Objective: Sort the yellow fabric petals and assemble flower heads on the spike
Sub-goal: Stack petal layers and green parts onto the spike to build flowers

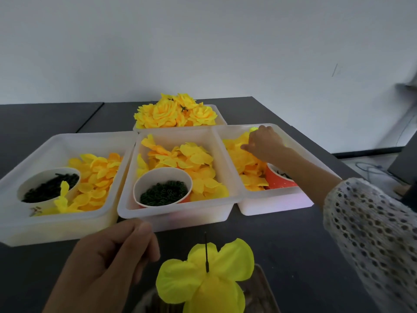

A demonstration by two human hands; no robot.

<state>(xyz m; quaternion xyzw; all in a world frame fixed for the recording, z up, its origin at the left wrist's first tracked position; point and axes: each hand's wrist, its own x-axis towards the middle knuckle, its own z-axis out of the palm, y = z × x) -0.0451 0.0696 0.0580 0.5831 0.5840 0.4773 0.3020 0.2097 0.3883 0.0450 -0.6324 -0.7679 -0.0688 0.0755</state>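
A thin dark spike stands upright at the bottom centre, with yellow fabric petal layers threaded on it. My left hand hovers just left of the spike, fingers loosely curled, holding nothing visible. My right hand reaches into the right white bin and its fingers touch the loose yellow petals there; a pinch cannot be made out. The middle bin and left bin also hold yellow petals.
Paper cups of small dark green parts sit in the left bin, the middle bin and the right bin. A rear bin holds finished yellow flower heads. The bins rest on a dark table against a white wall.
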